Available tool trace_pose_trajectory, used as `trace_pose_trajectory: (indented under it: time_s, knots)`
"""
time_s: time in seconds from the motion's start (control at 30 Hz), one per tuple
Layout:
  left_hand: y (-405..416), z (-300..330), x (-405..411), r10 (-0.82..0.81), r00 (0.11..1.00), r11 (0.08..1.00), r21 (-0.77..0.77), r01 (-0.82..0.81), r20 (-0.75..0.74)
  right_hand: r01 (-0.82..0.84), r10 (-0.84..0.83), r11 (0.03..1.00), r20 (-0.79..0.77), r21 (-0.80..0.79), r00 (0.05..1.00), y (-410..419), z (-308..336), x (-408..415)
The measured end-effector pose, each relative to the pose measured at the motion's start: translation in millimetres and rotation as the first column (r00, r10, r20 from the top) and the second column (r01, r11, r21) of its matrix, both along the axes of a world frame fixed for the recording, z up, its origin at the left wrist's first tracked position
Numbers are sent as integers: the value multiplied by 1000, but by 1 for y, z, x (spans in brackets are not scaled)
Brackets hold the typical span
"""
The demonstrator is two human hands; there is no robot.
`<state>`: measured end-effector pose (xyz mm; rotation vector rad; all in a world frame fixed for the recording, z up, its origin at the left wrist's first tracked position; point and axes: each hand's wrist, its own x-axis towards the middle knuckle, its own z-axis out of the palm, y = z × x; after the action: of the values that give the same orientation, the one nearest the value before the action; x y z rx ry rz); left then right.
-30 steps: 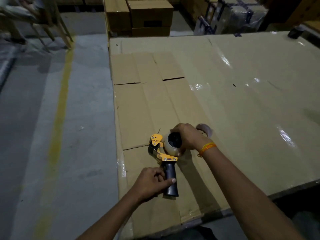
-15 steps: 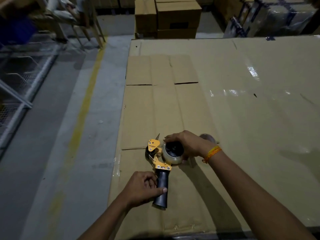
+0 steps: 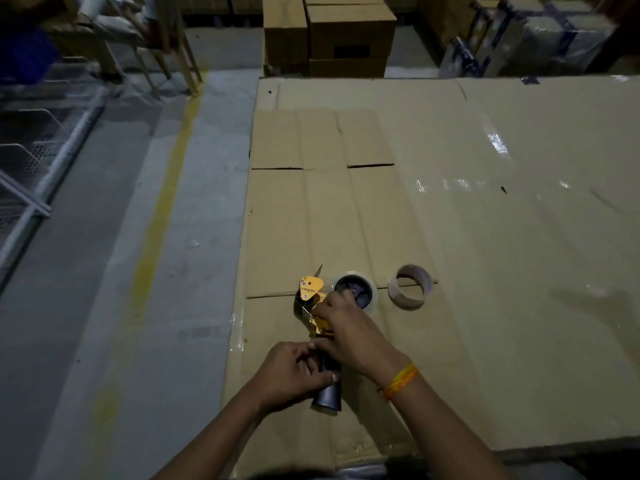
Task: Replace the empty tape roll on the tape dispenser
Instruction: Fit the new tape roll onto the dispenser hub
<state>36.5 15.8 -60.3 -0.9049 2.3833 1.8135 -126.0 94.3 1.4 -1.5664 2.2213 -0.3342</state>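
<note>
The tape dispenser point(image 3: 311, 289) lies on the cardboard-covered table point(image 3: 485, 237). It has a yellow frame and a black handle that points toward me. A clear tape roll point(image 3: 369, 289) sits on its dark hub. My left hand point(image 3: 291, 374) is wrapped around the handle. My right hand point(image 3: 349, 329) lies over the yellow frame, its fingertips pinched at the roll's near-left rim; what they pinch is hidden. The empty brown cardboard core point(image 3: 410, 287) stands on its edge just right of the dispenser, touching neither hand.
A flattened carton point(image 3: 311, 209) lies under the dispenser by the table's left edge. Left of it, the grey floor has a yellow line point(image 3: 162, 216). Stacked boxes point(image 3: 346, 36) stand beyond the far edge, wrapped goods point(image 3: 536, 36) at far right, and a wire rack point(image 3: 38, 140) at left.
My right hand has slid off the top of the roll toward me and now covers the yellow frame, which uncovers the empty core. My left hand stays on the handle. The camera has tilted.
</note>
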Motion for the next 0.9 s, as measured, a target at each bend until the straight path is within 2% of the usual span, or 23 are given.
trace_pose_trajectory:
  time_s: [0.07,0.27,0.53,0.6,0.7,0.8,0.9]
  knots:
    - [1,-1,1,15,1000,1000,-10,-15,23,25,-25,1000,-69,2,997,-3,-7,7]
    - [4,1,3,55,998,987,150,-59,31,73,-77,997,-103,-39,992,-1,-11,15]
    - [3,3,6,-8,991,989,145,-11,133,64,-86,982,-120,-176,989,2,-11,34]
    - [4,7,8,-17,990,979,205,-13,141,150,-168,973,-96,-176,981,5,-14,36]
    - [1,11,16,15,992,966,255,-46,124,398,-408,898,-17,-187,913,17,-15,43]
    - [-7,17,21,161,987,980,118,-162,15,592,-583,800,110,-97,805,34,-23,52]
    - [-21,31,7,294,945,942,-125,-311,-141,687,-681,722,268,87,682,46,-30,57]
